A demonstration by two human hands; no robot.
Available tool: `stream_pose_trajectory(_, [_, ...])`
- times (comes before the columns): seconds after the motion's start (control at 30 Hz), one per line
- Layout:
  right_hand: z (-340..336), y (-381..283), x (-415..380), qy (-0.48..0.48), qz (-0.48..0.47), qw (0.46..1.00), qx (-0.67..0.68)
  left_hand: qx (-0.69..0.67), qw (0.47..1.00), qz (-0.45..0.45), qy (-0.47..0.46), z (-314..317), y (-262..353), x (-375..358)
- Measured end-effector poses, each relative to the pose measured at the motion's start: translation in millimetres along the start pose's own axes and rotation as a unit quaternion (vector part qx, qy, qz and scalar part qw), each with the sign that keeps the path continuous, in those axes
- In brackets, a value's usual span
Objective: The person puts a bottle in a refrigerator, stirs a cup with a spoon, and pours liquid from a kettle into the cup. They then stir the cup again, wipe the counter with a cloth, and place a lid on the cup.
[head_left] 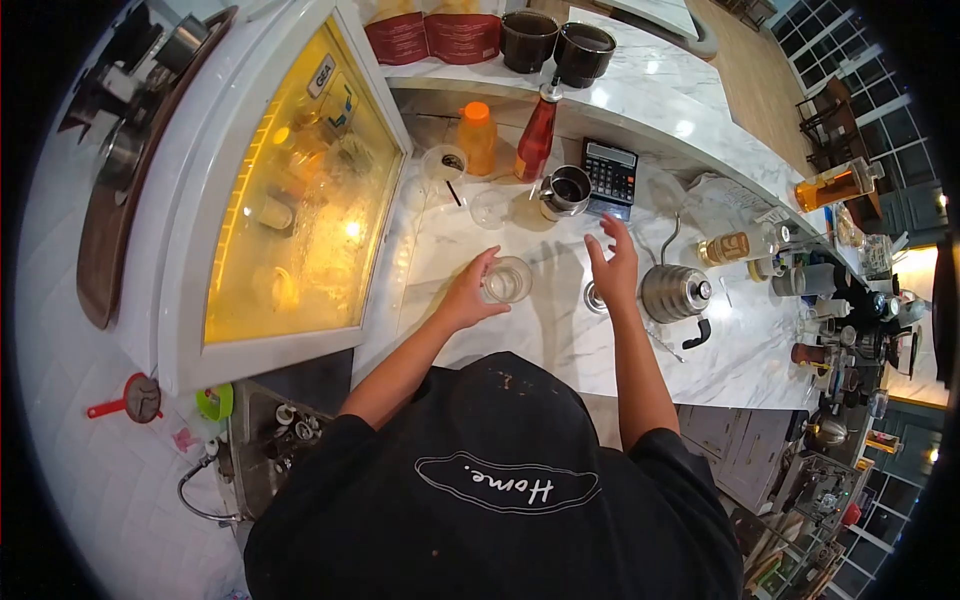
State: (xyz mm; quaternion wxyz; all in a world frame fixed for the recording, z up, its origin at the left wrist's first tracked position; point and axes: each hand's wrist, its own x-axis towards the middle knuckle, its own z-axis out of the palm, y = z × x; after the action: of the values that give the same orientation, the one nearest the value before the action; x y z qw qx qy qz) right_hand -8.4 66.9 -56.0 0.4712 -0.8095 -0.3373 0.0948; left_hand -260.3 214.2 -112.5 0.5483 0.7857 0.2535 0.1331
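My left hand (470, 293) is curved around the left side of a clear glass (508, 280) on the marble counter (545, 345). Its thumb and fingers touch the glass. My right hand (613, 262) is raised over the counter with its fingers apart and nothing in it. A steel gooseneck kettle (675, 293) stands just right of that hand. Beyond the hands are a metal cup with dark contents (565, 192), a calculator (609, 174), a red bottle (537, 135) and an orange bottle (477, 139). A clear cup (444, 165) stands near the orange bottle.
A glass-door fridge (300, 200) glows yellow at the left, with a sink (262, 440) below it. Two dark cups (528, 42) (584, 54) stand on the raised ledge (680, 90). Jars and bottles crowd the right end of the counter.
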Motion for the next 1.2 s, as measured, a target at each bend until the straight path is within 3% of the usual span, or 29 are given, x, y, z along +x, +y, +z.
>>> stream_pose_trajectory(0.17, [10.5, -9.8, 49.2, -0.021, -0.094, 0.995, -0.040, 0.012, 0.997, 0.043, -0.062, 2.6, 5.3, 3.5])
stream_pose_trajectory(0.27, [17.4, -16.8, 69.4, -0.036, -0.132, 0.987, -0.082, 0.035, 0.998, 0.042, -0.035, 5.0, 7.4, 0.5])
stream_pose_trajectory(0.47, [29.6, -18.6, 84.2, -0.078, -0.133, 0.986, -0.055, 0.043, 0.999, -0.030, 0.004, 10.5, -4.8, -7.3])
stream_pose_trajectory(0.77, [33.5, -23.2, 89.2, -0.052, -0.156, 0.985, -0.047, 0.056, 0.998, 0.023, 0.016, 18.4, -8.0, 10.0])
stream_pose_trajectory(1.0, [14.5, -57.3, 78.1, -0.035, -0.152, 0.987, -0.030, 0.062, 0.997, -0.016, 0.054, 4.9, -3.9, -4.8])
stream_pose_trajectory(1.2, [-1.2, -81.0, 25.8, -0.077, -0.161, 0.984, -0.002, 0.075, 0.993, -0.026, 0.087, -9.1, -13.7, -29.9])
